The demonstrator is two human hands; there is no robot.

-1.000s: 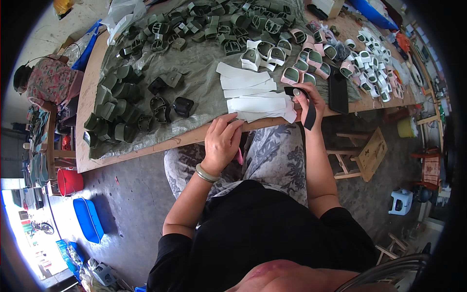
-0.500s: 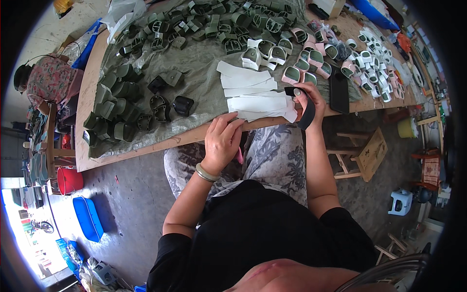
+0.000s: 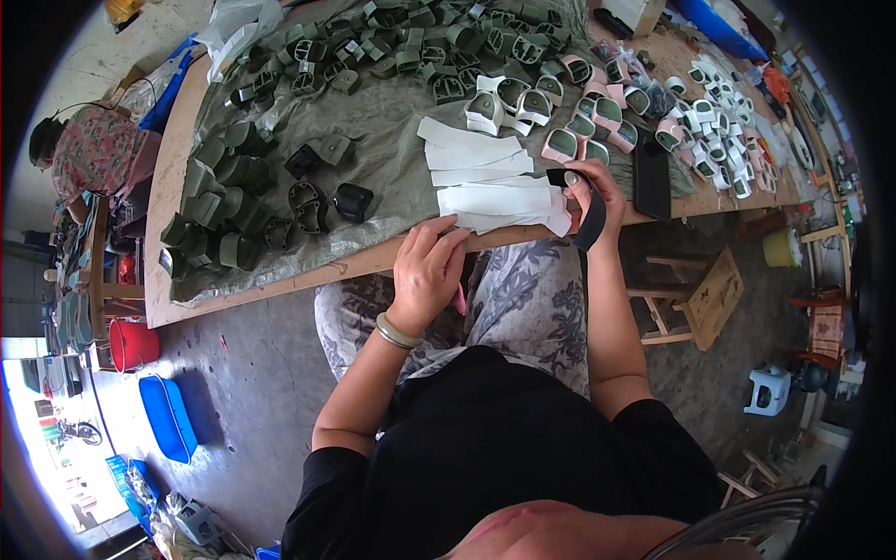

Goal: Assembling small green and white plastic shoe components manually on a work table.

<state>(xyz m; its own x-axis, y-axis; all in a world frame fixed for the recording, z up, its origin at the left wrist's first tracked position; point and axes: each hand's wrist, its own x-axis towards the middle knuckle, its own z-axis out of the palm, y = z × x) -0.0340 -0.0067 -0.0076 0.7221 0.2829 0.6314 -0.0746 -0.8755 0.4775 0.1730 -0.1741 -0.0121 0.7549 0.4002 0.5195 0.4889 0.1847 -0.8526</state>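
Several white flat strips (image 3: 485,198) lie in an overlapping fan at the table's near edge. My left hand (image 3: 427,271) rests against that edge, fingers loosely bent and a little apart, their tips touching the near left corner of the strips. Its thumb is mostly hidden. My right hand (image 3: 602,201) is closed on a curved black strip (image 3: 593,224), pinched between thumb and fingers at the right end of the white strips. The black strip bends down over the table edge.
Dark green strap-like pieces (image 3: 224,187) cover the table's left and back. White-and-green pieces (image 3: 509,103), pink-and-green ones (image 3: 597,117) and a black phone (image 3: 651,177) lie beyond my right hand. A wooden stool (image 3: 709,299) stands right; another person (image 3: 98,154) is at far left.
Both hands stay in nearly the same place. The black strip in my right hand shifts very slightly; the white strips have not visibly moved.
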